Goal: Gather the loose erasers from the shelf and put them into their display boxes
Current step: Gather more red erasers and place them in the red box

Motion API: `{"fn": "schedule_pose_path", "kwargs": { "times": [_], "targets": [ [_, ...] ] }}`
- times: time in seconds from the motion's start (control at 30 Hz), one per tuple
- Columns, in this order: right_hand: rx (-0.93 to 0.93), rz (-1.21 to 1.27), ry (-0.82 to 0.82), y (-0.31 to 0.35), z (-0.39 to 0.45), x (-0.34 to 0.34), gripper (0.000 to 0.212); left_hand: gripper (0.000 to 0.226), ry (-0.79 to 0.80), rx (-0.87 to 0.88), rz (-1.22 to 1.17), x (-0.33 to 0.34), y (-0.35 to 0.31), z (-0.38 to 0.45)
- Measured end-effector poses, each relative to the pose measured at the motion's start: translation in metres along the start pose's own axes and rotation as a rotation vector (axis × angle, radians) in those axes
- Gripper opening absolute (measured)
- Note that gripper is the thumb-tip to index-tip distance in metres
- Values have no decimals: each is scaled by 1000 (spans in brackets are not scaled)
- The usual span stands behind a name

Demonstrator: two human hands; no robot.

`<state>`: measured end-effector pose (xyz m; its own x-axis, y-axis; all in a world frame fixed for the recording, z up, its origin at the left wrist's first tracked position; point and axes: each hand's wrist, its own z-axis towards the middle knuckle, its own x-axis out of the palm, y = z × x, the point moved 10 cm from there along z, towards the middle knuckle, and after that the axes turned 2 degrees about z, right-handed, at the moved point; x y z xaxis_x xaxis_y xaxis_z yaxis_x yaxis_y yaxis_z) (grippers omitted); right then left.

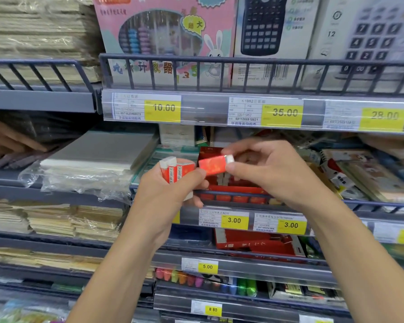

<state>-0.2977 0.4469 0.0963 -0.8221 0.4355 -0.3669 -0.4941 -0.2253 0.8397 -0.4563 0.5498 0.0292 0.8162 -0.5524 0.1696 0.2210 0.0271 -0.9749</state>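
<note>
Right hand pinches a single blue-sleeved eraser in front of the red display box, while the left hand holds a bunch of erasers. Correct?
Not quite. In the head view the eraser pinched by the right hand has a red sleeve, not blue. The red display box and left hand with its bunch of erasers are right.

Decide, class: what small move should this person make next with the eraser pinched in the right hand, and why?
Probably lower the single eraser into the red display box just behind and below it. The right hand pinches it directly over the open box, while the left hand already grips a bunch of erasers, so boxing this one seems the shortest move.
</note>
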Motion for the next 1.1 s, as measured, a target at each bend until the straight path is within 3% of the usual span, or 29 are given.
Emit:
{"fn": "schedule_pose_path", "kwargs": {
  "times": [0.13,0.33,0.87,0.97,1.03,1.1],
  "targets": [
    [104,-228,-92,-18,11,-22,17,29,-62,-8,2,-14,3,2],
    [224,-427,97,-38,26,7,23,38,-55,4,-13,-15,0,5],
    [82,-826,306,-31,41,40,25,36,179,-3,19,8,-6,-1],
    [28,-755,204,-15,33,33,25,37,159,-12,13,8,-6,-1],
    [9,-498,122,-4,24,28,22,40,150,-15,10,8,-5,-2],
    [-3,-166,190,5,12,38,25,44,151,-8,8,8,-5,-1]
  ]
}}
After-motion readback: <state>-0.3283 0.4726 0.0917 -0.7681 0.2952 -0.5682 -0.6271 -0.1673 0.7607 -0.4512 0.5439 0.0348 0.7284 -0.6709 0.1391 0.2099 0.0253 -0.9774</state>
